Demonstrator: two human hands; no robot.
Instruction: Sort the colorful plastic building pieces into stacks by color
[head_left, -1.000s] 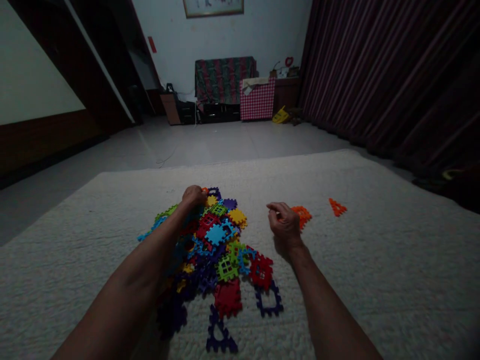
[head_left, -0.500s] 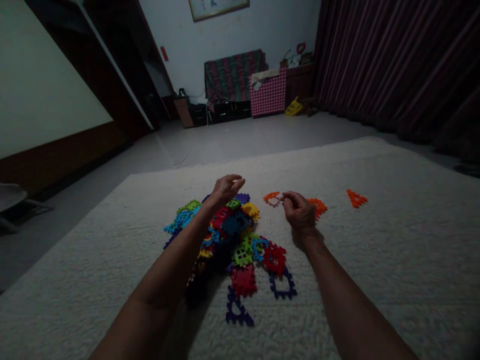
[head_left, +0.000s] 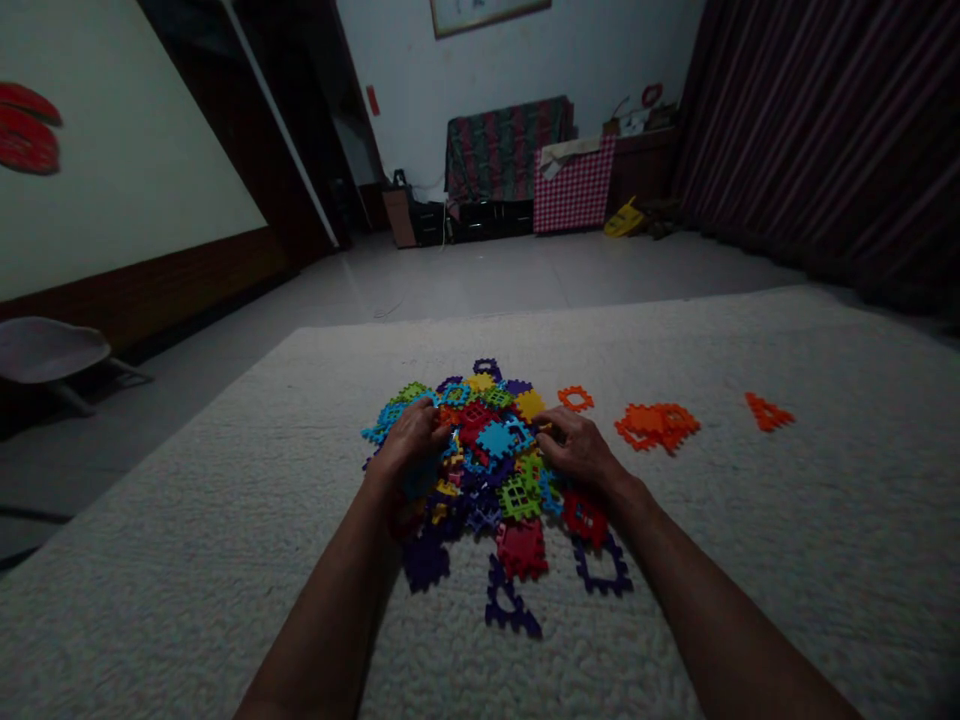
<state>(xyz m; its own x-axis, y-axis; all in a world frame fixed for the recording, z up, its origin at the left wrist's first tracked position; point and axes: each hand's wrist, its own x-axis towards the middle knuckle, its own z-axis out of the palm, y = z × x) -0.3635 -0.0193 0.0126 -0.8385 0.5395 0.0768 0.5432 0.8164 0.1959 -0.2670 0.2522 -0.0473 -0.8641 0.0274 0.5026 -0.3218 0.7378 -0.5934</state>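
A pile of colourful interlocking plastic tiles [head_left: 495, 440] with toothed edges lies on the pale textured mat. My left hand [head_left: 412, 437] rests at the pile's left side, fingers loosely bent and apart, close to an orange tile [head_left: 451, 415]. At the right side, my right hand [head_left: 576, 443] reaches in with its fingers parted, near a yellow tile [head_left: 530, 404] and a light blue tile [head_left: 495, 438]. No tile is visibly gripped by either hand. Right of the pile lie an orange ring-shaped tile [head_left: 575, 398], a cluster of orange tiles [head_left: 657, 426] and an orange triangular tile [head_left: 766, 411].
In front of the pile are a dark purple triangular frame [head_left: 510, 603], a purple square frame [head_left: 604, 568] and a red tile [head_left: 523, 548]. A pale stool [head_left: 52, 350] stands left. Beyond the mat [head_left: 825, 520], a cloth-covered cabinet [head_left: 510, 150] and dark curtains [head_left: 817, 130].
My right hand has left the orange ring-shaped tile, which now lies on the mat, and moved to the pile. My left hand has lowered into the pile's left side. The view has shifted left.
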